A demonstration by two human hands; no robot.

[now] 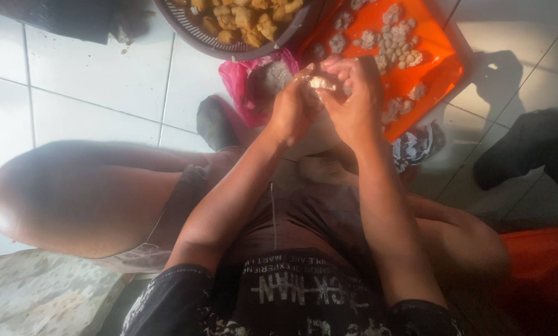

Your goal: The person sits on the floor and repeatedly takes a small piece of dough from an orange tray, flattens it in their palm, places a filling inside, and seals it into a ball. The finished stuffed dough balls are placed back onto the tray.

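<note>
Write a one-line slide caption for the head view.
Seated on white floor tiles, left hand and right hand press a pale lump above an orange tray.

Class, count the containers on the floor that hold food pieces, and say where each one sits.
2. A round basket of golden fried pieces lies at top centre; an orange tray of pale lumps lies to its right, beyond the hands. Others may lie outside the view.

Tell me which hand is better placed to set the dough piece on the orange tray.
Probably the right hand: it is already over the orange tray, while the left hand sits nearer the pink bag. Both cup the dough piece.
</note>
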